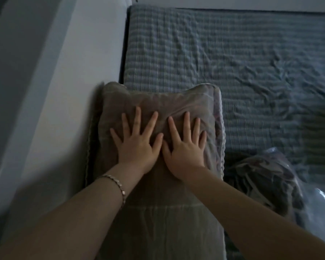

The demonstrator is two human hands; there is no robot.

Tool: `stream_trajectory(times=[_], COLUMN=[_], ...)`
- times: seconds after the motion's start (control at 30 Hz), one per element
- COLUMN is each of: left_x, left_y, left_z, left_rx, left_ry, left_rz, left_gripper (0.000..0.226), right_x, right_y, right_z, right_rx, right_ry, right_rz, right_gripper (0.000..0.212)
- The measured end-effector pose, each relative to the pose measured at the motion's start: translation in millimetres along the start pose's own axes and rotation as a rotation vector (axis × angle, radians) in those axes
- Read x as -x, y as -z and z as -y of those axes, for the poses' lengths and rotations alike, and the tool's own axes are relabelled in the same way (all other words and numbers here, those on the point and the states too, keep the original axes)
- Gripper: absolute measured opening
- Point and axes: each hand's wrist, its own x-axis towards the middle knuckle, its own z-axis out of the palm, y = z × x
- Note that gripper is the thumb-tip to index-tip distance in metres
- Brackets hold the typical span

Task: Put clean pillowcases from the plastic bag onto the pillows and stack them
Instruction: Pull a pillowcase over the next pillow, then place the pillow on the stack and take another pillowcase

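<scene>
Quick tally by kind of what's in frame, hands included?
Hands: 2, left hand and right hand, both flat on the pillow
Pillow: 1 plainly visible
Plastic bag: 1
Bracelet: 1, on the left wrist
Bed sheet: 1, checked
Total: 6

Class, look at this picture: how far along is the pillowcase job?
Done: the pillow wears a brown case. In hand: left hand and right hand press flat on it. Left: the plastic bag beside it holds patterned fabric, so more cases may remain; whether a pillow lies beneath is unclear.
</scene>
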Motion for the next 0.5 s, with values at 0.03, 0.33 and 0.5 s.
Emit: stream_trajectory(times=[0.03, 0.33, 0.5], left_x=[-11.1, 38.3, 173.2], left_y=[-4.7, -11.8, -34.6], left_z=[7.4, 4.6, 14.9], left_rx=[-0.003, -0.092, -0.085], left_ry=[0.028, 0.089, 0.091], left_rz=[0.017, 0.075, 0.185], left_gripper=[0.058, 0.06, 0.07], right_x=[-11.3, 67.0, 164.1], right_y=[-4.2, -30.8, -56.2], right_z=[1.7, 6.0, -10.5], right_rx=[0.034, 0.016, 0.028], right_ry=[-0.003, 0.025, -0.008], right_rz=[0.002, -0.039, -0.009], right_gripper=[0.062, 0.065, 0.072])
